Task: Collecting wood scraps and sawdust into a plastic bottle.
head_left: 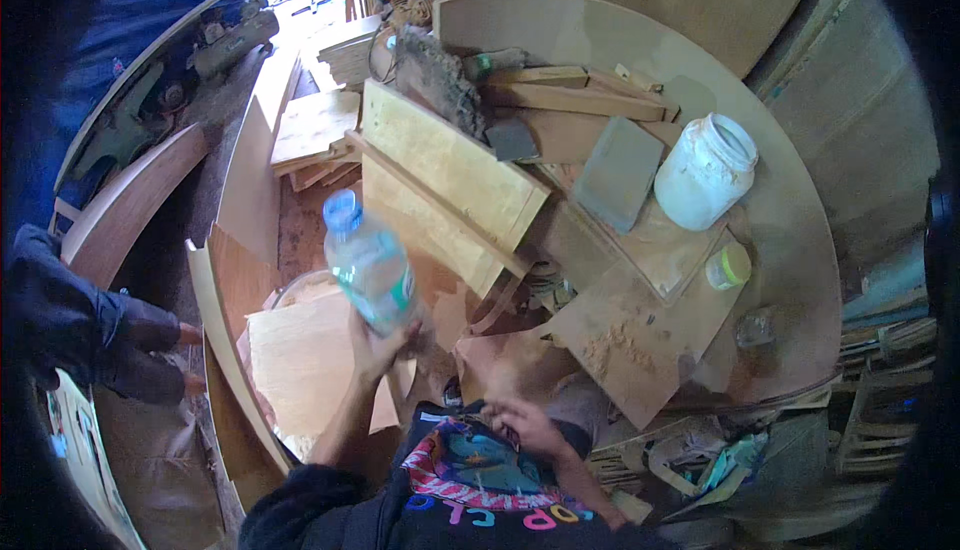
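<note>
My left hand (385,347) is wrapped round the lower part of a clear plastic bottle (370,268) with a blue cap and a green-and-white label. The bottle is held up, cap away from me, above some pale plywood pieces (305,360). In front of my dark printed shirt (490,480) is my right hand (525,427), apart from the bottle. Its fingers look bent but are smeared by motion, so whether they hold anything does not show.
On the round-edged wooden surface at right are a white plastic jar (706,172), a small lime-lidded tub (728,266), a grey slab (618,174) and sawdust (625,350). Boards (440,180) lie ahead. A person (120,335) is at the left; wood scraps (690,460) lie low right.
</note>
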Demonstrator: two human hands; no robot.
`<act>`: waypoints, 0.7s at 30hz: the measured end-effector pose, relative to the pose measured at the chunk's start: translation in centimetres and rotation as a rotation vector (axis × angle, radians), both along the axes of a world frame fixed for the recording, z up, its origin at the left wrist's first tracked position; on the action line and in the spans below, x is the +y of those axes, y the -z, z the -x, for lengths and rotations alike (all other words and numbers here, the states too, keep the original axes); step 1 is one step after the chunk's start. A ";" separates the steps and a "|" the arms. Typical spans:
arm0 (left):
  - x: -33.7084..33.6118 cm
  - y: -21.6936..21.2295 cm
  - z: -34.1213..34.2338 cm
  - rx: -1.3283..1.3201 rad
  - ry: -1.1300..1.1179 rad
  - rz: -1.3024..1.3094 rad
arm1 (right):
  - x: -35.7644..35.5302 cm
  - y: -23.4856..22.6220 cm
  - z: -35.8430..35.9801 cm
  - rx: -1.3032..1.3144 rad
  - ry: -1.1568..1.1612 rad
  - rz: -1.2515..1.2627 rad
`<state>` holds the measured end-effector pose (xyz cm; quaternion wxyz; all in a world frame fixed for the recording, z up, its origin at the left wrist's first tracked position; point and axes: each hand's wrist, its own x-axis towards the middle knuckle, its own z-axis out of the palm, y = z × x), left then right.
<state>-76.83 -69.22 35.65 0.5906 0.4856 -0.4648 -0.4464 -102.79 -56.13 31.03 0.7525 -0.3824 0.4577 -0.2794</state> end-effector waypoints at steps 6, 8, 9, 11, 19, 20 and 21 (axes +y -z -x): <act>-19.0 -7.0 11.1 0.147 0.063 0.339 | 8.1 -3.6 8.2 -0.030 0.108 -0.389; -26.4 -8.8 17.7 0.098 0.051 0.435 | 8.2 -3.5 11.1 0.008 0.174 -0.489; -29.7 -9.2 21.6 -0.004 0.010 0.511 | 8.1 -3.6 12.0 -0.004 0.226 -0.490; -35.0 -9.1 28.0 0.111 0.079 0.411 | 7.7 -3.7 13.2 -0.023 0.293 -0.481; -42.2 -6.6 49.0 0.049 0.347 0.463 | 4.4 -5.2 21.8 0.013 0.382 -0.460; -42.8 -4.9 50.2 -0.067 0.382 0.419 | 3.7 -5.3 22.7 0.015 0.369 -0.457; -42.4 -4.0 51.0 -0.172 0.438 0.367 | 3.5 -5.5 23.2 0.015 0.379 -0.461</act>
